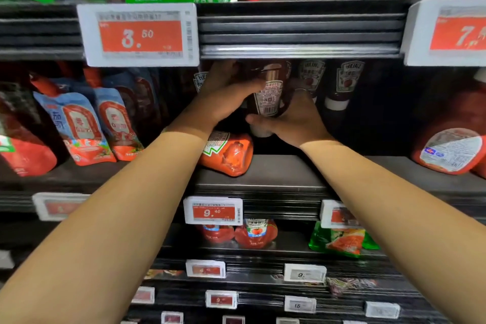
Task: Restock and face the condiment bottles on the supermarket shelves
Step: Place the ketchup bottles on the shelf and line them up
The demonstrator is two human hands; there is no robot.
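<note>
A dark upside-down ketchup bottle with its back label and barcode facing me stands deep on the middle shelf. My left hand grips its upper left side, thumb across the front. My right hand holds its lower right side near the white cap. Two more Heinz ketchup bottles stand to the right with labels forward, and another shows behind my left hand. An orange ketchup bottle lies on its side under my left wrist.
Blue and red sauce pouches lean at the left. A large red bottle lies at the right. The upper shelf edge with a 3.50 price tag hangs low over my hands. Lower shelves hold red pouches and green packs.
</note>
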